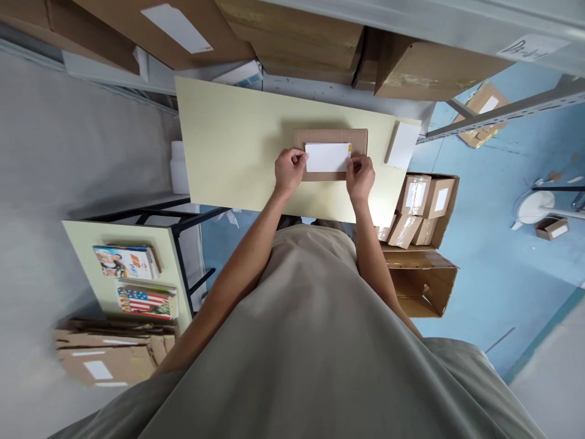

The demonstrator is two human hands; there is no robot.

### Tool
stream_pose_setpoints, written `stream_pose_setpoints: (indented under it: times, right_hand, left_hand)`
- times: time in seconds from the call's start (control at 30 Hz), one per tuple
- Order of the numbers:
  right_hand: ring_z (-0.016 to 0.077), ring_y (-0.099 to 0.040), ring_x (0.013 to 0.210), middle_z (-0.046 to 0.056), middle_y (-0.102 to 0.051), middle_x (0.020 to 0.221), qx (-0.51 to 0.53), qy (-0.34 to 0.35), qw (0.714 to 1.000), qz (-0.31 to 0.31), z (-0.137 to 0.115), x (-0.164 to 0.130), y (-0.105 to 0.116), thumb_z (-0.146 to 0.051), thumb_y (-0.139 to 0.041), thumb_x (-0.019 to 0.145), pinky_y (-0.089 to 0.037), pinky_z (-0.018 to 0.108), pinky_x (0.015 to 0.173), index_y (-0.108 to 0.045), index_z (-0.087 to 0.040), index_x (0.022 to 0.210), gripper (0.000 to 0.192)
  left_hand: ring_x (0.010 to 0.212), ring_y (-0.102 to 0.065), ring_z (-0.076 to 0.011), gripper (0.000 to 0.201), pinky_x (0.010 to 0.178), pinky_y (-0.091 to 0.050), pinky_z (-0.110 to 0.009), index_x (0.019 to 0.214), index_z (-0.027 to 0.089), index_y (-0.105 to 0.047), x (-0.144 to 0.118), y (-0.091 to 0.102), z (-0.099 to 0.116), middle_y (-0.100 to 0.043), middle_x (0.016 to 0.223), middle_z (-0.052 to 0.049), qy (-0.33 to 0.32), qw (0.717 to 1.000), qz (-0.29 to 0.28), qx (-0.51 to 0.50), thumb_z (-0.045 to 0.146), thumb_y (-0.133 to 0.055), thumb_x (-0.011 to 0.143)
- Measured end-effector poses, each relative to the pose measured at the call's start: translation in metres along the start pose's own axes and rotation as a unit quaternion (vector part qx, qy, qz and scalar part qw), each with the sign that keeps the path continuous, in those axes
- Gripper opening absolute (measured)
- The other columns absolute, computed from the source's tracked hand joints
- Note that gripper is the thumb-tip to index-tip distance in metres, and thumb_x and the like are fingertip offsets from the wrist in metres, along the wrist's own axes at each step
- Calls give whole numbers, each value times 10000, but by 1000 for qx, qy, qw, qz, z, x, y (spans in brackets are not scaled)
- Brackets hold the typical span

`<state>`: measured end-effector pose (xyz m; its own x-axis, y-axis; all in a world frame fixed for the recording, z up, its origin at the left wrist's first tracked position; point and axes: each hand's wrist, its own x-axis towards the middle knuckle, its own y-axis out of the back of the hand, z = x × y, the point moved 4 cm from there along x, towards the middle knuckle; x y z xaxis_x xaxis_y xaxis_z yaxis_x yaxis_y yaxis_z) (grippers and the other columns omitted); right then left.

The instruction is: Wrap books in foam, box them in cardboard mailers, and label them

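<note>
Label [328, 157] lies on the flat brown box [329, 137], which sits on the pale table [228, 140] toward its right half, near the far edge. The box's front edge stands well back from the table's near edge; bare tabletop opens wide to the left, while to the right only a short strip remains before a white sheet [403, 145] resting at the table's corner. Beyond the far edge, stacked cartons [297, 36] crowd close.

The label's long axis runs left to right, parallel to the box's long sides and the table's far edge. It is white, rectangular and blank on its face, with a small yellow-orange mark at its upper right corner. It covers the lower middle of the box, leaving a brown margin above and at both sides.

Left hand [289, 171] pinches the label's left end between thumb and curled fingers. Right hand [361, 178] grips the right end likewise, fingers curled.
</note>
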<state>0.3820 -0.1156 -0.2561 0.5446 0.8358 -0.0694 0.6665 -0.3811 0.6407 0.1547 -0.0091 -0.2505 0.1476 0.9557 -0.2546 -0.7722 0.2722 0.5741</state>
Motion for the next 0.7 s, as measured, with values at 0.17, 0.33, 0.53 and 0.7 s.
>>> stream_pose_setpoints:
  times: [0.17, 0.33, 0.53, 0.7]
  right_hand:
    - [283, -725, 1049, 98, -676, 1062, -14, 3, 1000, 1, -4, 1, -3, -585, -451, 1210, -629, 552, 1043, -670, -229, 1122, 427]
    - [304, -721, 1079, 101, -659, 1058, -6, -21, 1000, 9, -3, 0, -7, -596, -457, 1202, -620, 595, 1062, -657, -228, 1085, 435]
    - [324, -728, 1126, 141, -673, 1143, -41, -72, 996, 11, -7, -4, -9, -504, -486, 1199, -605, 583, 1076, -666, -221, 1081, 355]
    - [321, -727, 1136, 164, -706, 1192, -57, -79, 995, 13, -12, -4, -8, -458, -440, 1211, -606, 556, 1068, -672, -206, 1222, 343]
  left_hand:
    - [829, -620, -223, 170, 859, -531, -383, 891, 253, -749, 0, 0, 2, -654, 822, -38, 13, 1000, -2, -3, 353, -759, 1028]
    - [823, -619, -219, 135, 857, -530, -381, 892, 252, -752, 1, 0, 2, -666, 822, -34, 12, 1000, -2, 4, 309, -752, 1014]
    - [809, -617, -213, 120, 875, -530, -381, 868, 252, -742, 1, 1, 3, -670, 821, -30, 27, 1000, -4, 1, 275, -750, 986]
    - [789, -617, -213, 110, 841, -531, -368, 860, 257, -749, 2, 1, 4, -679, 792, -28, 24, 1000, 6, 3, 302, -749, 960]
